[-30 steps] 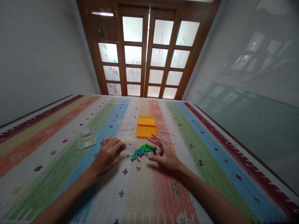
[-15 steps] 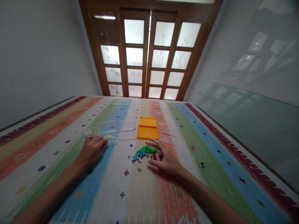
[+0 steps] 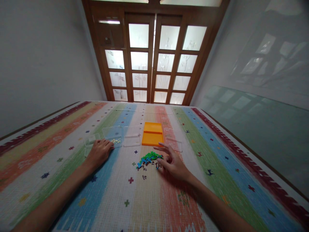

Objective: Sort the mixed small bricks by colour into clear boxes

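A: Head view, left hand [image 3: 100,153]?
B: Left of centre, fingers bunched at clear rectangular plastic box [image 3: 120,145] with pale-yellow bits [image 3: 116,141]; can't tell if gripping.
A: Right hand [image 3: 173,163]?
B: Right of centre, thumb and fingers apart, beside green-and-blue plastic brick pile [image 3: 149,158], lower centre.
A: Orange plastic case [image 3: 152,139]?
B: Mid-frame, above pile.

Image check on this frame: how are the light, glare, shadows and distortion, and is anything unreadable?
Head view: bright door panes wash out nearly white; head view: pale window-like reflections show on the greenish panel at right; head view: soft shadow under the right hand; head view: wide-angle stretch splays the tablecloth toward the camera; head view: heaped small pieces are mostly too small to tell apart.
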Action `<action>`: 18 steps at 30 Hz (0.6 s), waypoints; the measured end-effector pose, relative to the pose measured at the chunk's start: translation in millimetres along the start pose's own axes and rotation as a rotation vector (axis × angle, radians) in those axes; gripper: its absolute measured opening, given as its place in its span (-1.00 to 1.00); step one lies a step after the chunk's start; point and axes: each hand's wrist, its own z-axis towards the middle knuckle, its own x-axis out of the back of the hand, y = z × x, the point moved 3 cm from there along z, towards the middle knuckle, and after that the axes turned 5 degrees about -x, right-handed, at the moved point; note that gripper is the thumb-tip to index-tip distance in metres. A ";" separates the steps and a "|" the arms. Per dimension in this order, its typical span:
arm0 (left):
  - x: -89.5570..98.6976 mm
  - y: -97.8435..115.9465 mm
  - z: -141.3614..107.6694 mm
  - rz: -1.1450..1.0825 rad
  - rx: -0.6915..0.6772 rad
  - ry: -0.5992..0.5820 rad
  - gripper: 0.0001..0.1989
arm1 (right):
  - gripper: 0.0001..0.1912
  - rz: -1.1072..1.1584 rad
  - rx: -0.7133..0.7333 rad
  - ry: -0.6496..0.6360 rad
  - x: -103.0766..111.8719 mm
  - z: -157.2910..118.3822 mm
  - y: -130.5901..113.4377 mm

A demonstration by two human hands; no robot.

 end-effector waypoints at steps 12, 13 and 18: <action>14.2 -17.7 -21.0 0.017 0.083 0.043 -0.63 | -0.54 0.063 -0.012 0.048 9.8 2.1 4.2; 16.8 -21.6 -25.6 0.003 0.096 0.055 -0.62 | -0.56 0.056 -0.009 0.049 9.8 2.0 3.7; 16.6 -39.9 -43.9 -0.134 0.148 0.074 -0.66 | -0.65 0.018 -0.017 0.043 8.2 1.8 1.5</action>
